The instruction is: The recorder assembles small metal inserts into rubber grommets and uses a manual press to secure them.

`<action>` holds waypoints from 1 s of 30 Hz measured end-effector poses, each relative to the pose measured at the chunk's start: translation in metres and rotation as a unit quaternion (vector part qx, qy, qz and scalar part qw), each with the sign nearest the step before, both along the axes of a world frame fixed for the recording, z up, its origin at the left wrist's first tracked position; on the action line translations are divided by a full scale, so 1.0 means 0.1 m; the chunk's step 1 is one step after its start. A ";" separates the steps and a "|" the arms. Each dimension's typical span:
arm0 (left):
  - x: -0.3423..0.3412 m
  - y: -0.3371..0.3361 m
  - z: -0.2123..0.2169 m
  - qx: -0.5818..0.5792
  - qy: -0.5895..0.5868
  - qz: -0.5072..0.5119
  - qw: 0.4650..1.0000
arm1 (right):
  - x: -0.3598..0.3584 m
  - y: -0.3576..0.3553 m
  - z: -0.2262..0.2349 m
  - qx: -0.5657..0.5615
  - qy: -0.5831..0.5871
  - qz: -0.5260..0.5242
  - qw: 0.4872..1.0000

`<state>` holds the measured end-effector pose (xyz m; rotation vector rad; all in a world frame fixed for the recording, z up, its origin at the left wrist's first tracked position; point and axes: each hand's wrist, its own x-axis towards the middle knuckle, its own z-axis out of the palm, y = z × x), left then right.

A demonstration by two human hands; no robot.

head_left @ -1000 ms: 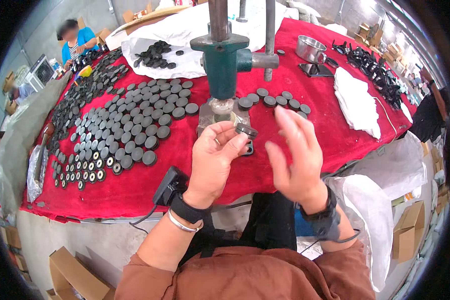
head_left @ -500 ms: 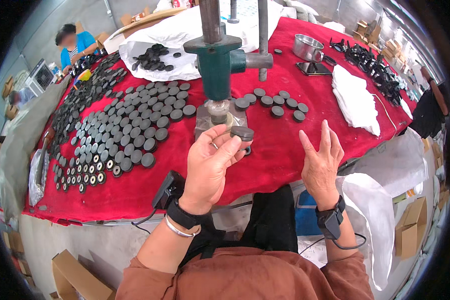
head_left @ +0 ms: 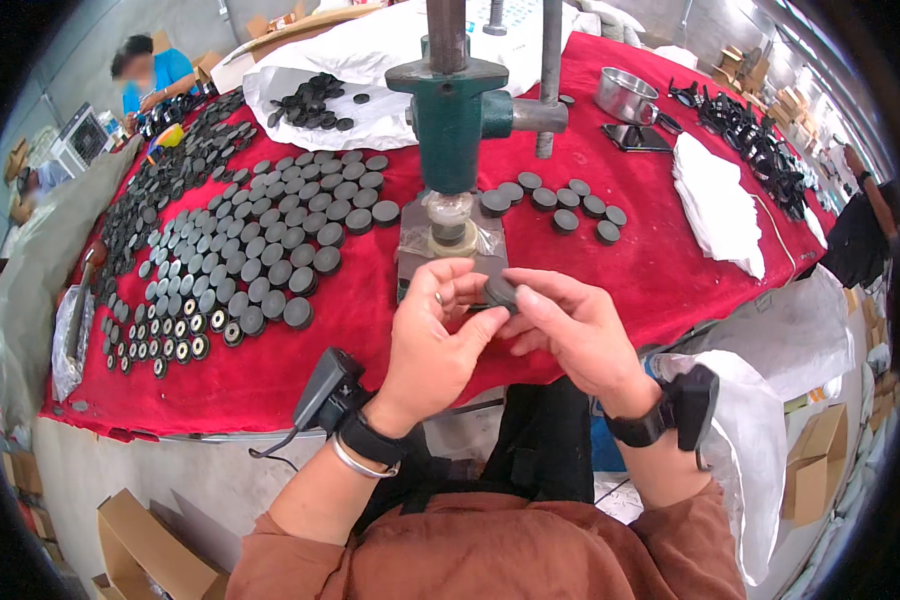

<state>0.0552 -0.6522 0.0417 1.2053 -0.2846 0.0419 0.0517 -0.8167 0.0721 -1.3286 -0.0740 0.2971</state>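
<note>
A round dark-grey disc [head_left: 500, 292] is pinched between both hands, just in front of a green hand press. My left hand [head_left: 438, 325] grips its left side with thumb and fingers. On its other side, my right hand [head_left: 575, 330] closes thumb and fingers on the rim. The green press [head_left: 448, 120] stands upright behind the hands, its ram above a pale round seat [head_left: 452, 240] on a metal base. Many like discs [head_left: 260, 250] lie in rows to the left, and several more discs [head_left: 567, 220] are right of the press.
A red cloth [head_left: 370, 340] covers the table. On the right are a metal pot [head_left: 625, 95], a phone [head_left: 637, 138], a white cloth [head_left: 715, 205] and black strapped parts [head_left: 745, 140]. Loose discs lie on white sheeting [head_left: 390, 140] behind. A co-worker [head_left: 155, 80] sits far left.
My right hand has come in from the right, going from spread fingers to a hold on the disc. The disc has tilted in my left hand. The view has shifted slightly.
</note>
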 end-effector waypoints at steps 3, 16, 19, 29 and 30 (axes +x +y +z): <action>0.03 0.02 -0.05 0.126 -0.062 0.053 0.989 | 0.13 0.07 -0.08 0.052 0.025 0.005 0.998; 0.75 0.30 0.05 0.519 -0.130 0.222 0.815 | 1.03 -0.24 -0.21 -0.229 -0.007 -0.103 0.968; 0.77 0.23 0.05 0.502 -0.127 0.206 0.830 | 1.14 -0.41 -0.30 -0.428 -0.117 -0.079 0.893; 0.77 0.30 -0.03 0.497 -0.165 0.257 0.812 | 1.42 -0.05 -0.31 -0.499 -0.410 -0.088 0.759; 0.79 0.32 -0.03 0.495 -0.166 0.258 0.813 | 1.41 -0.09 -0.30 -0.517 -0.410 -0.087 0.746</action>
